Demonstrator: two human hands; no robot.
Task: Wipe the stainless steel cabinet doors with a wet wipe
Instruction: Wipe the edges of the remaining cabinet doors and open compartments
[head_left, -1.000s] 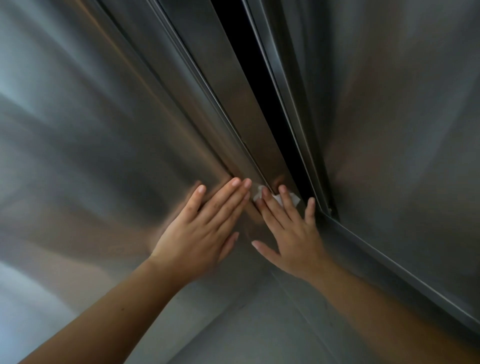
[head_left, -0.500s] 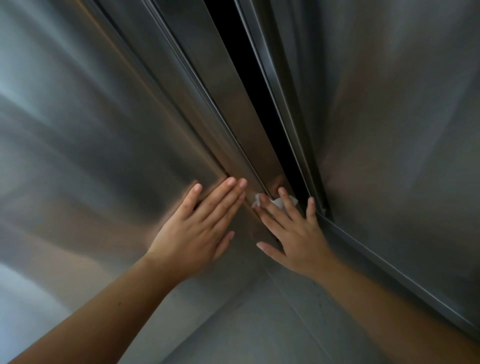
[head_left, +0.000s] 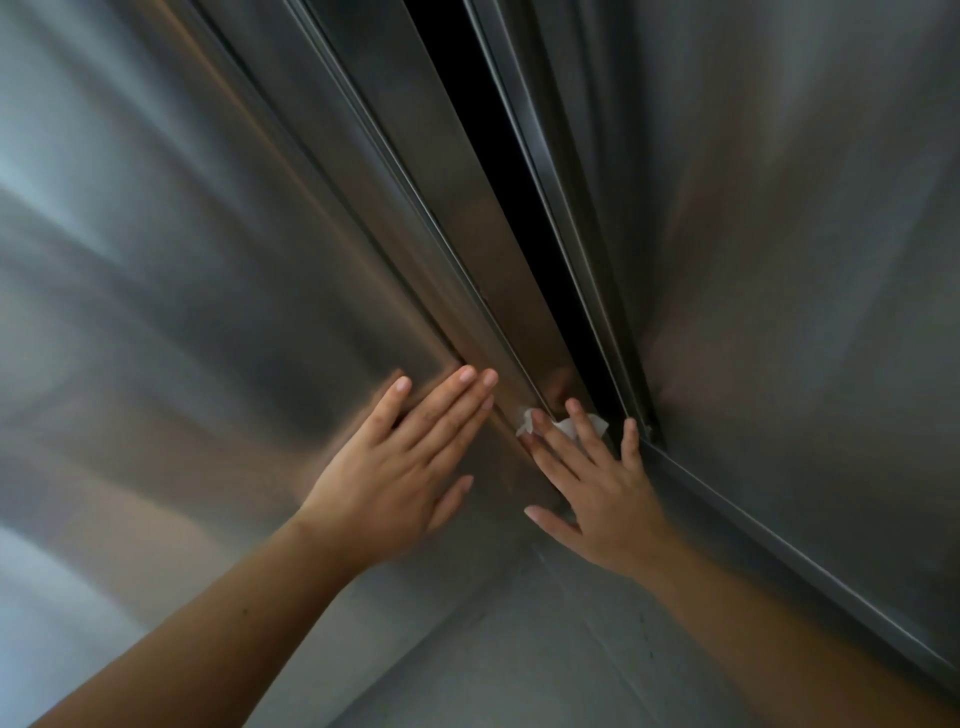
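Fingers (head_left: 584, 423) flat on wet wipe (head_left: 597, 424)

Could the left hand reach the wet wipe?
Probably yes: the left hand lies flat on the cabinet door just beside the wet wipe, with nothing between, though the right hand covers most of it.

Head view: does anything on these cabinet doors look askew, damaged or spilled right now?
Only one oddity: a dark gap runs between the left door and the right door, so they look not fully shut. The wet wipe sits bunched under the fingers of the right hand. No dents or spills show.
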